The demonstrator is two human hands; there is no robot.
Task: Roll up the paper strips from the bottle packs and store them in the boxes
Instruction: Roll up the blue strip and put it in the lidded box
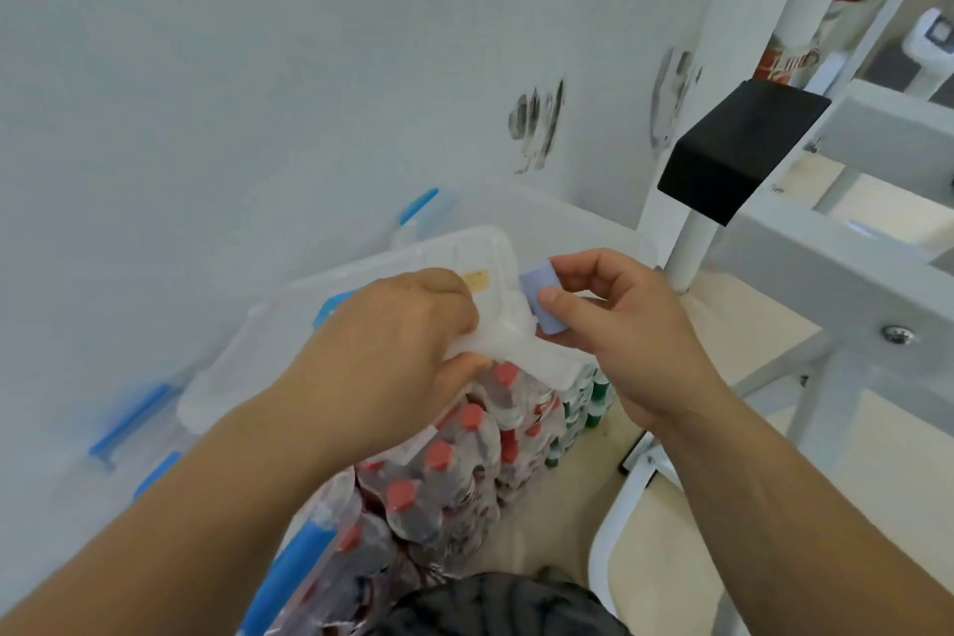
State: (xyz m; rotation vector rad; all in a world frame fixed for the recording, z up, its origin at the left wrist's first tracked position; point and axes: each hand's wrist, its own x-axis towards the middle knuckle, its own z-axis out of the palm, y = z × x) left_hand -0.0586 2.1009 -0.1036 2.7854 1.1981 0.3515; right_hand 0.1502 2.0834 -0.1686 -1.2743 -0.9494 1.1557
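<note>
"Rolling is taken to be the step in hand, is it not?"

"So it is judged. A paper strip point(516, 343) is stretched between the two hands, and its right end is already wound into a small pale-blue roll point(541, 297)."

"How are the hands set?"

"The left hand point(397, 341) is curled round the white free end, which is gripped in the fingers. The roll is pinched between thumb and fingers of the right hand point(609, 320). Both are held above the red-capped bottle packs point(454, 460), with green-capped bottles point(583, 408) just beyond them."

"And the boxes?"

"A clear storage box point(361, 284) with blue latches point(129, 421) is seen at the left, partly behind the left hand, and its lid appears to be on. A white metal frame point(692, 243) stands at the right."

"What is called for next?"

"Probably the rest of the strip must be wound onto the roll, with tension held by the left hand so that the coil is not loosened. Whether the strip is fully freed from the pack cannot be told, since its end is hidden in the left hand. After that a box would have to be opened and the roll laid inside."
</note>
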